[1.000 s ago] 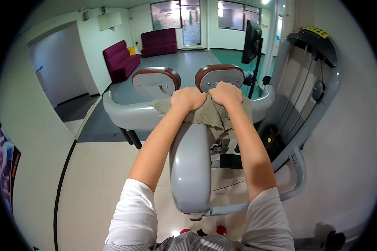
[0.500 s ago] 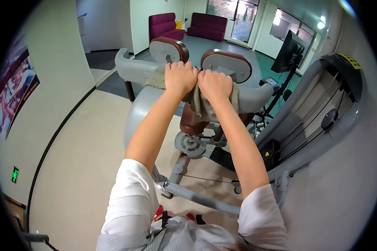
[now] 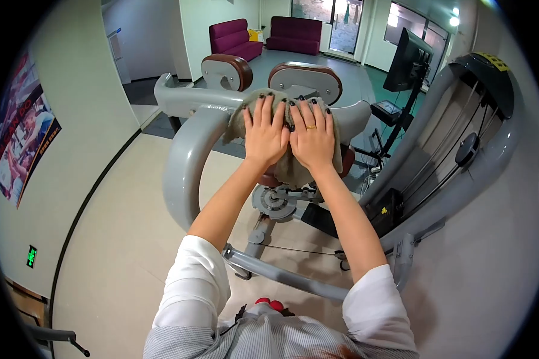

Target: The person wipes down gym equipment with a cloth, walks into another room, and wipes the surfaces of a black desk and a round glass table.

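Observation:
My left hand point(image 3: 265, 136) lies flat on a grey-green cloth point(image 3: 293, 172), its dark-nailed fingers stretched forward. Beside it, thumbs nearly touching, my right hand point(image 3: 312, 136) rests flat on the same cloth, with a ring on one finger. The cloth drapes over the grey top bar point(image 3: 191, 94) of a gym machine and hangs down in front, hiding the bar's middle. Just beyond the fingers are two brown-edged pads, the left pad point(image 3: 224, 73) and the right pad point(image 3: 305, 82), showing their grey backs.
A curved grey frame tube point(image 3: 182, 173) bends down on the left; a lower tube point(image 3: 281, 279) crosses near my feet. To the right stand a cable tower point(image 3: 491, 131) and a monitor on a stand point(image 3: 408, 60). Purple sofas point(image 3: 294, 36) are at the back.
My fingers have uncurled from over the bar and now lie flat on the cloth. The cloth is spread higher over the bar. The view has shifted slightly.

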`<act>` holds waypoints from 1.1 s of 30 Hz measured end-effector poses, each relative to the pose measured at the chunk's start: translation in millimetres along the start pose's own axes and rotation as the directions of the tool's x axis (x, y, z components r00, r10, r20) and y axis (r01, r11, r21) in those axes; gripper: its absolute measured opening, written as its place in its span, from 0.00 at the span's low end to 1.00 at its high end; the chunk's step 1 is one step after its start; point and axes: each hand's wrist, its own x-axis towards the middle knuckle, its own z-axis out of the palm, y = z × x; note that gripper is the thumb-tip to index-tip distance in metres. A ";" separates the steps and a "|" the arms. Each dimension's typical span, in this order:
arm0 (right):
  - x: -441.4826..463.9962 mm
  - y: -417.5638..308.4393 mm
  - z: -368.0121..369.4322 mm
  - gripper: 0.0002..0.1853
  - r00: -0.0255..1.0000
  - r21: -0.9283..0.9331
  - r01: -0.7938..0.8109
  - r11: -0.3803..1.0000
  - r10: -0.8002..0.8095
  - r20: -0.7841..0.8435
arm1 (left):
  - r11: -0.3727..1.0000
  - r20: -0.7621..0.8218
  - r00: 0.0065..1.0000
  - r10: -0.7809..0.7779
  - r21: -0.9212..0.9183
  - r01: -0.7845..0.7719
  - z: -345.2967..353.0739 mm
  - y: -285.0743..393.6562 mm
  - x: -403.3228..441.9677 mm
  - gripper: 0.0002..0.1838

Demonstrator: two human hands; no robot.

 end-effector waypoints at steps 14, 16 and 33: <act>44.1 43.1 2.9 0.11 0.978 0.027 -0.210 0.977 0.210 -0.002 | 0.994 0.216 0.976 0.024 -0.107 0.000 -4.0 17.8 80.9 0.18; 55.4 44.9 -1.4 0.14 0.959 0.023 -0.263 0.964 0.259 0.111 | 0.980 0.589 0.789 -0.174 0.027 0.196 -11.2 20.8 96.9 0.21; 83.8 58.8 19.8 0.21 0.841 0.021 -0.439 0.898 0.402 0.363 | 0.984 0.158 0.972 -0.175 0.011 0.176 32.3 13.4 111.9 0.27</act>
